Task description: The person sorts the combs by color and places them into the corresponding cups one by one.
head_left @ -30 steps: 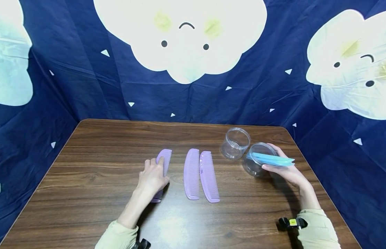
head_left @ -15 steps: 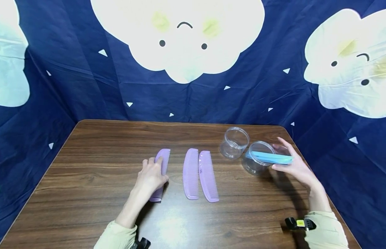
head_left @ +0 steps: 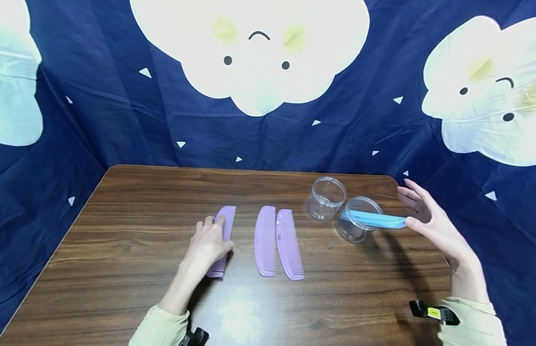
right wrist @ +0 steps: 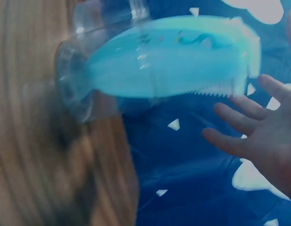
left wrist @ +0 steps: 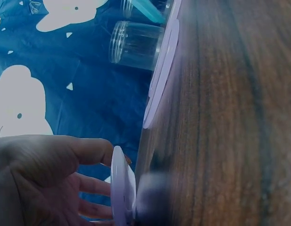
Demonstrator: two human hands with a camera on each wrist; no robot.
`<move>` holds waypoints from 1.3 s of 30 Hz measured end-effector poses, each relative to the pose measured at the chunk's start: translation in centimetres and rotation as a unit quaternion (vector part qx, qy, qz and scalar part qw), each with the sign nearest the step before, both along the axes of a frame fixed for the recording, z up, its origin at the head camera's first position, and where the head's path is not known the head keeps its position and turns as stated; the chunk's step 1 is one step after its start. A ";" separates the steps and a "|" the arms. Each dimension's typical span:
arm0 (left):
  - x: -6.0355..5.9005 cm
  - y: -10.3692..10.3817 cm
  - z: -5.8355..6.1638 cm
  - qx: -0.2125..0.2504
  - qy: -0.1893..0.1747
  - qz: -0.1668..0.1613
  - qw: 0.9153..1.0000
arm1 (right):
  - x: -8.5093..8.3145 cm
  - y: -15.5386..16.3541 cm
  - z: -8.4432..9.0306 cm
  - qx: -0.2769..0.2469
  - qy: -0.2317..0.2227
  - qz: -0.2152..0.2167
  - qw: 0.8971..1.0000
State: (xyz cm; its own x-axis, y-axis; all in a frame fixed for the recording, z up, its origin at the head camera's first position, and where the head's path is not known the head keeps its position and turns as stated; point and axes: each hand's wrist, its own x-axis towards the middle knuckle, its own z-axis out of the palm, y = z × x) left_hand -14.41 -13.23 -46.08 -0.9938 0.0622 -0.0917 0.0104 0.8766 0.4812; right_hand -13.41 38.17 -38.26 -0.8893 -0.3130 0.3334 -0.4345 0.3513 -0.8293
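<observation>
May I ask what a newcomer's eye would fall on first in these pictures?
Probably the big white cloud on the blue backdrop behind the table. Next, at least one light blue comb in the nearer clear jar, by the right hand. Then two purple combs mid-table, with a third in the left hand.

The head view looks forward and down from up high over the bench [head_left: 99,269]. The wrist views are close and tipped sideways, one by the left hand [left wrist: 41,174], one by the right hand [right wrist: 270,132]. All three see two clear jars [head_left: 323,209].
</observation>
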 end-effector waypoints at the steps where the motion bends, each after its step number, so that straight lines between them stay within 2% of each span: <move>1: 0.0 0.0 0.0 0.000 0.001 0.000 1.000 | 0.1 -0.3 0.4 0.010 0.007 -0.012 1.000; 4: 0.0 -0.1 -0.1 0.000 0.005 -0.002 1.000 | 0.3 -1.4 1.7 0.065 0.036 -0.049 0.996; 8: 0.0 -0.2 -0.1 0.000 0.010 -0.002 1.000 | 0.6 -3.2 3.2 0.127 0.059 -0.094 0.986; 15: -0.1 -0.5 0.0 0.002 0.009 0.001 1.000 | 0.3 -7.0 4.8 0.181 0.094 -0.149 0.968; 20: -0.1 -0.6 0.1 0.003 0.003 0.005 1.000 | 0.0 -9.5 4.9 0.210 0.119 -0.148 0.959; 25: -0.1 -0.6 0.2 0.006 0.002 0.011 1.000 | -1.0 -11.0 4.3 0.227 0.117 -0.139 0.957; 32: -0.2 -0.6 0.4 0.014 0.009 0.017 1.000 | -2.5 -12.1 2.8 0.228 0.080 -0.128 0.962; 39: 0.0 -0.6 0.7 0.026 0.025 0.015 0.999 | -4.0 -12.9 1.6 0.246 0.066 -0.113 0.960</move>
State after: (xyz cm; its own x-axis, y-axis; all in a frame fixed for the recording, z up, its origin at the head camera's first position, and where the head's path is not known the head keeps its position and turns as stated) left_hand -14.41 -13.79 -45.33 -0.9986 0.0352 -0.0402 0.0089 0.8511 0.5249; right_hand -17.43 25.30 -36.61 -0.9134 -0.2650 0.3090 -0.3906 0.7844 -0.4819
